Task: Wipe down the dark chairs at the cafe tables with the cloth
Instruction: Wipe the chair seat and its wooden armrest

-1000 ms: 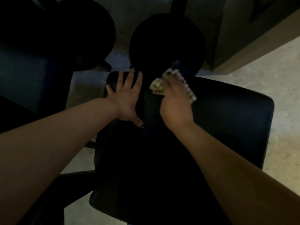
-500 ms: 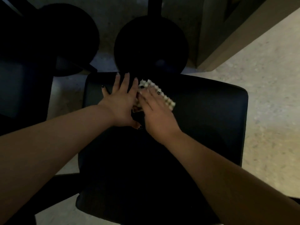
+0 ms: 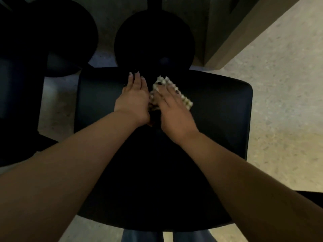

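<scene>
Across the far half of the dark chair seat (image 3: 218,109) I have both hands down side by side, close enough that they touch or nearly touch. My right hand (image 3: 172,109) lies flat with its fingers straight, pressing the pale, bobbled cloth (image 3: 186,100) onto the seat, so the cloth is pinned under the palm rather than gripped. My left hand (image 3: 133,98) rests flat on the seat just beside it, fingers together and straight, holding nothing. The main risk I see is the cloth bunching or slipping out from under a flat palm on a slick seat, since nothing curls round it; a hard push toward the far edge could carry it off onto the floor (image 3: 279,84). The hands could also crowd each other and leave an unwiped strip between them. Lighting is poor, and I think the seat is smooth, but I cannot tell which parts are clean. Two round table bases (image 3: 153,39) stand just beyond, within knuckle range of a long stroke.
</scene>
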The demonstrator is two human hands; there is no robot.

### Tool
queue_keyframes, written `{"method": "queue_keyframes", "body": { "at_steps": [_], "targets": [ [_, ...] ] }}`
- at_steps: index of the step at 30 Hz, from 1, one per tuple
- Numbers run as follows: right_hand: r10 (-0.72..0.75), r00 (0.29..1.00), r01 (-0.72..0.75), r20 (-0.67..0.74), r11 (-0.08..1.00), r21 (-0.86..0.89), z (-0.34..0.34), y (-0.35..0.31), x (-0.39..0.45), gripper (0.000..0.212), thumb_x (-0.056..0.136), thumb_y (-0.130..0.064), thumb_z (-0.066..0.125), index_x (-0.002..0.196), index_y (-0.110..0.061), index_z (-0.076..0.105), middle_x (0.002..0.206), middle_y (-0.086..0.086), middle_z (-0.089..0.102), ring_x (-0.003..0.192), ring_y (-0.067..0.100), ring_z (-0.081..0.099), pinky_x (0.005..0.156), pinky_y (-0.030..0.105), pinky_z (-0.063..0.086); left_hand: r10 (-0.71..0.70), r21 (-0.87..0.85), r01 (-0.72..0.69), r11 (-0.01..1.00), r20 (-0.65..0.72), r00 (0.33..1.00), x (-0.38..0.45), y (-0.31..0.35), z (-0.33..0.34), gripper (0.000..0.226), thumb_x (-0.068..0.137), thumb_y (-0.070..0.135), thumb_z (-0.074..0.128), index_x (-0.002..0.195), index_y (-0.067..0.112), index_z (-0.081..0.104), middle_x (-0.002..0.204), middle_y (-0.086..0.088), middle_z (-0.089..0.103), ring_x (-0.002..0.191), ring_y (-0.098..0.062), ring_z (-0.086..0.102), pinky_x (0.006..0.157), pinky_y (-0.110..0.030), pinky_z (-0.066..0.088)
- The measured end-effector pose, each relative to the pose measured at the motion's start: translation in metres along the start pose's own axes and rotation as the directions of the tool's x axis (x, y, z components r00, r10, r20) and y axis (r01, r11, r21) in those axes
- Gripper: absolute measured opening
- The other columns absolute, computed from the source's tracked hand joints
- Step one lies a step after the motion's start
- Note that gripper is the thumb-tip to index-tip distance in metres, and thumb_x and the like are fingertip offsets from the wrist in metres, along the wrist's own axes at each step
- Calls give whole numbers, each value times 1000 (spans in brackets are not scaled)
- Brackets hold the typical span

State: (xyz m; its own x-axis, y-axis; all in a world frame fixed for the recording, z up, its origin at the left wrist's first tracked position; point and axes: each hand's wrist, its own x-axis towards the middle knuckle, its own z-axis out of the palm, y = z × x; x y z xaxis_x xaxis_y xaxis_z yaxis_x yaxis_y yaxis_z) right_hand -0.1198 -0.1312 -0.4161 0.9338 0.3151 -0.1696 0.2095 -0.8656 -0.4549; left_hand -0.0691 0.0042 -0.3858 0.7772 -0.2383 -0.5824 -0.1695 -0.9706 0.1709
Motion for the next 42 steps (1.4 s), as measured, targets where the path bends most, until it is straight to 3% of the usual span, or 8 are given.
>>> {"method": "queue_keyframes", "body": {
  "at_steps": [8,13,17,25,34,36,40,42],
  "targets": [
    [630,718,-600,-295,776,194,-28,52,-1,66,85,0,43,149,-4,26,156,16,21,145,31,14,119,39,7,-45,15,45,999,18,999,-3,7,-2,148,54,46,92,151,-1,-9,161,-17,-13,148,-30,-14,120,-40,5],
    [279,947,-257,-159,956,141,-3,-8,34,64,84,-2,47,146,-7,32,156,14,22,146,31,9,119,40,2,-45,28,44,999,26,999,1,7,-2,136,65,36,88,151,-1,-10,161,-17,-14,148,-30,-14,121,-39,5],
    [241,945,-218,-220,968,124,-14,24,18,62,82,1,45,143,-5,38,153,16,29,144,31,19,119,39,9,-50,25,49,998,28,998,0,6,-1,145,57,44,91,151,-1,-10,161,-17,-15,148,-30,-14,122,-40,6],
    [720,566,-691,-402,680,245,-44,109,-23,57,86,0,39,144,-3,37,151,16,32,142,29,25,118,30,13,-44,-14,44,999,-15,999,-1,4,1,150,50,46,92,152,0,-7,161,-15,-14,149,-28,-14,122,-41,7],
    [239,948,-232,-212,971,56,-4,32,-50,67,76,11,44,142,1,39,152,20,29,143,38,18,118,49,14,-35,-24,35,999,-10,999,-2,3,2,149,52,47,92,152,2,-9,162,-13,-15,149,-26,-15,122,-41,7],
    [365,880,-345,-306,931,118,-11,51,-58,62,79,14,42,140,2,40,149,21,34,141,36,25,119,42,14,-27,-34,27,999,-16,999,-1,1,3,148,52,46,92,152,2,-8,162,-13,-16,149,-26,-15,122,-41,6],
    [849,367,-724,-379,517,457,-30,96,-74,54,90,3,41,143,0,35,149,19,33,138,31,31,110,23,20,-24,-36,22,999,-36,999,0,0,6,149,51,48,92,152,1,-7,162,-13,-15,148,-27,-15,122,-41,6],
    [854,327,-756,-405,493,430,-27,92,-78,51,93,1,37,144,0,34,151,18,30,141,29,27,115,25,14,-16,-40,14,999,-43,999,0,-1,7,148,51,48,92,152,1,-7,162,-13,-15,149,-27,-15,122,-41,6]
  ]
}}
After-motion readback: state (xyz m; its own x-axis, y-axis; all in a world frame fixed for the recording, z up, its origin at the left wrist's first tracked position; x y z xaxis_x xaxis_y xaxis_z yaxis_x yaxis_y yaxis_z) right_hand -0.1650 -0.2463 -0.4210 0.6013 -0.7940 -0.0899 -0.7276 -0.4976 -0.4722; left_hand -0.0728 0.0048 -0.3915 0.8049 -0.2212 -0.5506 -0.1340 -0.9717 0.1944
